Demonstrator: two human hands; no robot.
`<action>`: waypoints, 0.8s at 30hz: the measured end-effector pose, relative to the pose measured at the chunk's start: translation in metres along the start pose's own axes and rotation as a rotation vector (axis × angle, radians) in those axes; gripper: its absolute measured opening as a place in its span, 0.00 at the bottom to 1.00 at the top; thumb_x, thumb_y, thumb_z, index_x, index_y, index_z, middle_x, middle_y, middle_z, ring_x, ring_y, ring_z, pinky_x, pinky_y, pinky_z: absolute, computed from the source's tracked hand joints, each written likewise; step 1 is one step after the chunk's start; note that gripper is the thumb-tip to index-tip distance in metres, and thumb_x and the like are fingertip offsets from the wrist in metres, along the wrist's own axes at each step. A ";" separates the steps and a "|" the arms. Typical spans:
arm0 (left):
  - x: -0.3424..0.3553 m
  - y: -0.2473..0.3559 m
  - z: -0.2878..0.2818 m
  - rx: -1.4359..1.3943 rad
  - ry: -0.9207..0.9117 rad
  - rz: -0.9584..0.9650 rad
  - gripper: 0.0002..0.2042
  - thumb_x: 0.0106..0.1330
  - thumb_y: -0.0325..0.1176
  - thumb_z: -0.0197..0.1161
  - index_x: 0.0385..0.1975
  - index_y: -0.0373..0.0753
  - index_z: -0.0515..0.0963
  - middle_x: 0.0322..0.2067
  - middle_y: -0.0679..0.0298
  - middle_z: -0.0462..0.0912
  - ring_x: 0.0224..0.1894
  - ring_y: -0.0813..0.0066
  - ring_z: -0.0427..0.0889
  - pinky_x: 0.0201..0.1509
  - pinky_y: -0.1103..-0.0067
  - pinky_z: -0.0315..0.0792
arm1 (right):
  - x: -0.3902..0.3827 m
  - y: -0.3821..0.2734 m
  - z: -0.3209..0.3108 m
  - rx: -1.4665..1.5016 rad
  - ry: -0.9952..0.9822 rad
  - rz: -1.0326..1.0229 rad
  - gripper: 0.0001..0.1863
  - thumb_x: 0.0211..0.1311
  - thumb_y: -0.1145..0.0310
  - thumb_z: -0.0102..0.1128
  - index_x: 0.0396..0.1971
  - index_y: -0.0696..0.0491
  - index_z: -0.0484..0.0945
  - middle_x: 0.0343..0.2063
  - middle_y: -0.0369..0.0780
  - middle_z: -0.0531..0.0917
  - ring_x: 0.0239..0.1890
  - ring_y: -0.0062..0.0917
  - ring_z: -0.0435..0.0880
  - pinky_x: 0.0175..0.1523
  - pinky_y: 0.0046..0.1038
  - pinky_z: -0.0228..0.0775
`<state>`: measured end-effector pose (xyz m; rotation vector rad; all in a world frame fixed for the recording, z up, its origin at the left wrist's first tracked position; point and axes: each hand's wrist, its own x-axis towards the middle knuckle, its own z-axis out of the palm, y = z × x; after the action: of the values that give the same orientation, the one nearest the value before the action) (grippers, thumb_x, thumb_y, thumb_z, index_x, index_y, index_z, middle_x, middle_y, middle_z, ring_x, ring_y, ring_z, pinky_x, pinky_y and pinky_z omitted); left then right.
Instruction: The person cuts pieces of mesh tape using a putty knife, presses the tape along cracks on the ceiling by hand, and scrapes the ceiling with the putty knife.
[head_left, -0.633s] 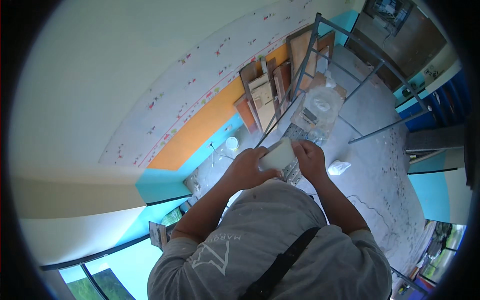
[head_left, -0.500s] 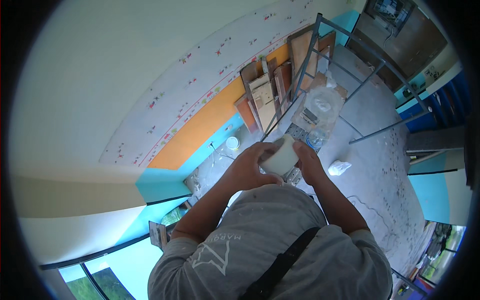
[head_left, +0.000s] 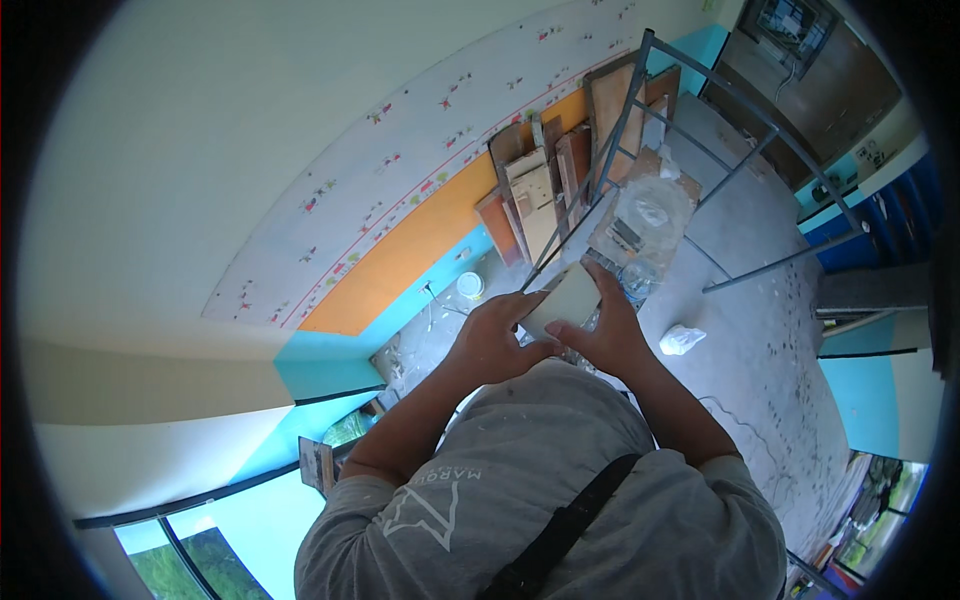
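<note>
A pale off-white block with rounded corners [head_left: 567, 299] is held between both hands in front of my shirt. My left hand [head_left: 492, 340] grips its left side, with the thumb along the near edge. Wrapped round the right side is my right hand [head_left: 614, 325], its thumb lying across the near face and its fingers at the far end. What the block is made of I cannot make out. Beyond the hands, a clear plastic container [head_left: 638, 278] stands beside a dusty board [head_left: 612, 240] that carries a pale, plastic-covered lump [head_left: 650, 208].
A grey metal scaffold frame [head_left: 745, 166] rises ahead on the right. Wooden boards [head_left: 535, 195] lean against the wall. On the floor are a white tub [head_left: 470, 286] and a crumpled white bag [head_left: 682, 340]. Windows [head_left: 210, 545] lie at lower left.
My right hand has shifted its grip, bringing the thumb onto the block's near face and the fingers to its far end. The block has turned slightly; my left hand stays on it.
</note>
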<state>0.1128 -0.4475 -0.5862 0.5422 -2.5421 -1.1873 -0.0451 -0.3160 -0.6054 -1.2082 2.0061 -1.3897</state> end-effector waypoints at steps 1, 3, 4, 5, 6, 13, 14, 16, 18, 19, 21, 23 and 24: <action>0.000 0.000 0.001 0.001 0.003 -0.002 0.32 0.49 0.42 0.76 0.55 0.37 0.77 0.40 0.54 0.84 0.38 0.62 0.84 0.44 0.73 0.76 | 0.002 -0.007 -0.003 -0.123 -0.004 -0.124 0.33 0.60 0.59 0.65 0.58 0.67 0.70 0.55 0.54 0.75 0.59 0.43 0.74 0.64 0.39 0.65; 0.000 0.002 0.004 0.008 -0.003 -0.095 0.32 0.50 0.43 0.75 0.55 0.36 0.77 0.42 0.53 0.84 0.40 0.59 0.84 0.45 0.71 0.76 | 0.004 -0.010 -0.004 -0.243 -0.010 -0.251 0.34 0.58 0.59 0.68 0.57 0.68 0.71 0.56 0.55 0.73 0.61 0.45 0.72 0.66 0.39 0.63; 0.001 0.002 0.003 0.009 -0.004 -0.093 0.32 0.50 0.43 0.75 0.55 0.36 0.77 0.42 0.53 0.84 0.40 0.59 0.84 0.45 0.71 0.76 | 0.006 -0.008 -0.003 -0.228 -0.032 -0.248 0.34 0.58 0.59 0.68 0.57 0.67 0.71 0.55 0.55 0.74 0.61 0.46 0.73 0.65 0.39 0.64; 0.001 0.001 0.003 0.026 -0.011 -0.103 0.32 0.50 0.43 0.75 0.56 0.36 0.76 0.42 0.52 0.84 0.41 0.58 0.84 0.46 0.71 0.76 | 0.007 -0.006 -0.002 -0.213 -0.055 -0.245 0.34 0.57 0.58 0.69 0.56 0.67 0.72 0.54 0.55 0.75 0.60 0.47 0.73 0.65 0.39 0.65; 0.001 0.001 0.003 0.042 -0.018 -0.113 0.33 0.50 0.43 0.75 0.56 0.35 0.75 0.43 0.52 0.84 0.41 0.57 0.84 0.46 0.70 0.76 | 0.008 -0.005 -0.001 -0.213 -0.051 -0.245 0.34 0.57 0.58 0.69 0.56 0.67 0.72 0.54 0.55 0.75 0.60 0.47 0.73 0.65 0.39 0.65; 0.001 0.005 0.002 0.038 -0.094 -0.154 0.37 0.48 0.45 0.76 0.58 0.35 0.73 0.45 0.48 0.83 0.43 0.56 0.84 0.49 0.69 0.77 | 0.009 0.008 0.007 -0.110 0.017 -0.266 0.20 0.61 0.64 0.66 0.49 0.61 0.80 0.51 0.53 0.79 0.54 0.44 0.79 0.60 0.37 0.70; 0.001 0.007 0.003 0.002 -0.096 -0.168 0.37 0.48 0.46 0.75 0.58 0.35 0.73 0.44 0.47 0.83 0.43 0.55 0.84 0.49 0.68 0.77 | 0.009 0.011 0.008 -0.093 0.029 -0.273 0.18 0.61 0.64 0.65 0.47 0.60 0.81 0.50 0.52 0.80 0.53 0.43 0.80 0.59 0.36 0.71; 0.001 0.007 0.006 -0.034 -0.099 -0.182 0.36 0.48 0.47 0.75 0.57 0.34 0.74 0.44 0.46 0.83 0.44 0.54 0.84 0.50 0.68 0.76 | 0.013 0.019 0.011 -0.052 0.021 -0.245 0.17 0.62 0.65 0.65 0.46 0.60 0.82 0.50 0.51 0.81 0.52 0.42 0.81 0.57 0.36 0.72; 0.000 0.004 0.009 0.076 -0.094 -0.173 0.36 0.50 0.49 0.73 0.57 0.33 0.73 0.42 0.45 0.83 0.45 0.52 0.84 0.51 0.66 0.76 | 0.013 0.024 0.012 -0.011 0.012 -0.217 0.16 0.62 0.66 0.64 0.45 0.61 0.82 0.49 0.51 0.81 0.50 0.41 0.82 0.55 0.35 0.74; 0.001 0.006 0.008 0.076 -0.094 -0.174 0.36 0.50 0.49 0.73 0.57 0.33 0.73 0.42 0.45 0.83 0.45 0.52 0.84 0.51 0.66 0.76 | 0.012 0.026 0.013 0.035 -0.001 -0.161 0.17 0.61 0.66 0.65 0.45 0.61 0.82 0.49 0.50 0.81 0.50 0.40 0.83 0.54 0.35 0.74; 0.003 0.012 0.004 0.048 -0.171 -0.226 0.36 0.51 0.49 0.71 0.57 0.32 0.73 0.43 0.45 0.83 0.44 0.51 0.84 0.51 0.65 0.75 | 0.013 0.027 0.012 0.082 -0.014 -0.104 0.17 0.60 0.66 0.65 0.45 0.61 0.81 0.50 0.50 0.81 0.49 0.40 0.83 0.54 0.35 0.75; 0.005 0.015 0.001 0.056 -0.158 -0.235 0.35 0.52 0.49 0.71 0.57 0.31 0.73 0.43 0.44 0.83 0.45 0.50 0.83 0.52 0.64 0.75 | 0.015 0.021 0.008 0.144 -0.109 -0.014 0.24 0.57 0.63 0.69 0.50 0.62 0.79 0.51 0.51 0.80 0.53 0.39 0.81 0.55 0.35 0.74; 0.006 0.015 0.001 0.065 -0.146 -0.241 0.35 0.52 0.48 0.71 0.56 0.31 0.74 0.43 0.44 0.82 0.47 0.49 0.82 0.53 0.63 0.74 | 0.014 0.020 0.009 0.146 -0.112 -0.014 0.24 0.57 0.63 0.69 0.50 0.62 0.79 0.51 0.51 0.80 0.53 0.39 0.81 0.55 0.35 0.74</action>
<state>0.1039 -0.4407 -0.5748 0.8262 -2.7056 -1.2683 -0.0543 -0.3303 -0.6254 -1.2086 1.7919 -1.4160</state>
